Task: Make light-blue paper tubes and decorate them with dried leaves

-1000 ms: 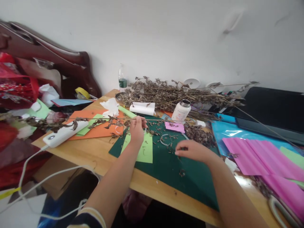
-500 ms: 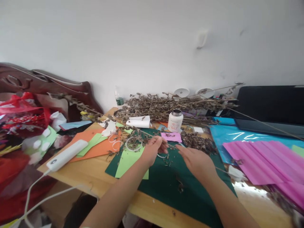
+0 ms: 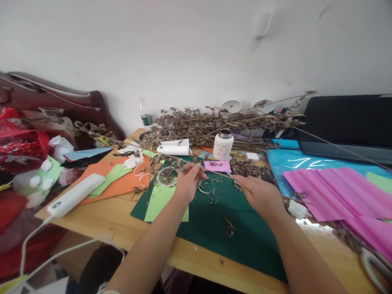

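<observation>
My left hand [image 3: 188, 182] is closed in a pinch on a long dried plant stem [image 3: 128, 145] that runs from the far left, across the table, to my right hand [image 3: 259, 192]. My right hand grips the same stem near its bare end, fingers curled round it. Both hands hover over a dark green sheet [image 3: 232, 220]. Crumbled dried leaves [image 3: 212, 196] lie scattered on that sheet between the hands. A light green paper [image 3: 161, 202] lies under my left wrist.
A heap of dried stems [image 3: 214, 126] fills the back of the wooden table [image 3: 101, 216]. A white bottle [image 3: 223, 145], a paper roll [image 3: 173, 148], orange paper [image 3: 116, 179], pink crepe paper [image 3: 333, 194], a white device with cable [image 3: 73, 195] and a black bag [image 3: 349, 122] surround the work area.
My left hand slid along the stem toward its bare end and my right hand rose from the green sheet to take hold of it. The leafy end swung up and left.
</observation>
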Available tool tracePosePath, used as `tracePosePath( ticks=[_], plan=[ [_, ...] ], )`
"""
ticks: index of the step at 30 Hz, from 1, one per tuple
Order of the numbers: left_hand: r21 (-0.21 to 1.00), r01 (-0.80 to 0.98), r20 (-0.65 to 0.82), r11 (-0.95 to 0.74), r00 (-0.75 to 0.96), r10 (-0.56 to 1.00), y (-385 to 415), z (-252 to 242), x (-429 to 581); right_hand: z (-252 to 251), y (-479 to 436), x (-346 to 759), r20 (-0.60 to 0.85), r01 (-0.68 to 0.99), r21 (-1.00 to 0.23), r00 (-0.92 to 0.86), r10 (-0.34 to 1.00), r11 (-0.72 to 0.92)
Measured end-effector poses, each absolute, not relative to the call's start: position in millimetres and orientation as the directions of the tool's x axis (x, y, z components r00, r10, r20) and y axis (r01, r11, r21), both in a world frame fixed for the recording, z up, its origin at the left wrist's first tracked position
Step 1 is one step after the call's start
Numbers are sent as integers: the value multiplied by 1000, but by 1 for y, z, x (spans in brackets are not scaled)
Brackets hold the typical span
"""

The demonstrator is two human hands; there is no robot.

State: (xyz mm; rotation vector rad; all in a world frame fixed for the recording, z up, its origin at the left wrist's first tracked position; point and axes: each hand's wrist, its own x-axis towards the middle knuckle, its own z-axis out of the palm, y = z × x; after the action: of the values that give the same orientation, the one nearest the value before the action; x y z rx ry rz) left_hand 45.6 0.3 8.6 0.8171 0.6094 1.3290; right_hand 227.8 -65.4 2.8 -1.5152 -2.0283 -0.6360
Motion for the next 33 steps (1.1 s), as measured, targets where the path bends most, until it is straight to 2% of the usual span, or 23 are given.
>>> tracePosePath(
  ticks=[5, 10, 12, 14, 17, 20, 23, 26, 28, 30, 33],
  plan=[
    [878, -479, 129, -10, 217, 968, -1, 11, 42, 2, -66, 226, 684, 965, -13, -182, 706, 261],
    [991, -36, 130, -128, 480, 868, -15, 2, 51, 3, -68, 225, 710, 966, -117, -81, 699, 230],
    [932, 154, 176, -328, 598, 782, -19, 1, 53, 4, -68, 226, 731, 963, -115, -85, 677, 245],
    [814, 239, 246, -529, 684, 687, -21, 3, 51, 4, -67, 227, 754, 958, -84, -118, 646, 273],
    [747, 249, 330, -617, 667, 668, -16, 9, 43, 5, -65, 230, 759, 951, -11, -192, 621, 308],
    [846, 165, 397, -507, 440, 806, -6, 11, 34, 3, -62, 234, 737, 937, 33, -259, 625, 349],
    [937, -175, 336, -301, 224, 915, 5, 8, 28, 1, -60, 237, 737, 933, 39, -268, 620, 357],
    [852, -515, 229, -93, 207, 951, 9, 5, 25, -1, -58, 239, 749, 949, 34, -231, 622, 312],
    [755, -656, 204, -7, 224, 953, 9, 6, 25, -2, -57, 239, 747, 963, 37, -204, 633, 267],
    [694, -720, 195, 26, 223, 955, 8, 8, 25, -2, -57, 239, 740, 971, 47, -192, 645, 235],
    [687, -726, 181, 18, 194, 964, 8, 12, 24, -2, -58, 237, 729, 973, 53, -191, 657, 225]
  ],
)
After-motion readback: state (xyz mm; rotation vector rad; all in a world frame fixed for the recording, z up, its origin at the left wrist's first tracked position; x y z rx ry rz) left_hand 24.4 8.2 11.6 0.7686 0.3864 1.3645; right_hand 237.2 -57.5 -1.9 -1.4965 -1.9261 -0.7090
